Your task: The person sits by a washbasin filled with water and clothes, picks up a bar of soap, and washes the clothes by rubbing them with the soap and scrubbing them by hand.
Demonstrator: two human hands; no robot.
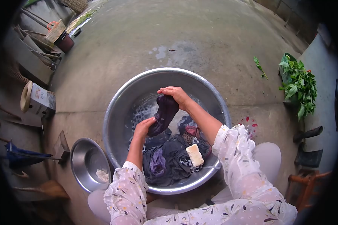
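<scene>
A dark purple piece of cloth is stretched between my two hands above the water in a large metal basin. My right hand grips its upper end, and my left hand has hold of the lower left end. Wet dark clothes are heaped in the near part of the basin, with a purple patch and some printed fabric among them. On top of this heap rests a pale bar of soap. Soapy water shows around the clothes.
A smaller metal bowl holding a whitish lump stands to the left. Leafy greens fill a container by the right wall. A cardboard box, a blue umbrella and tools line the left wall. A wooden chair stands at lower right.
</scene>
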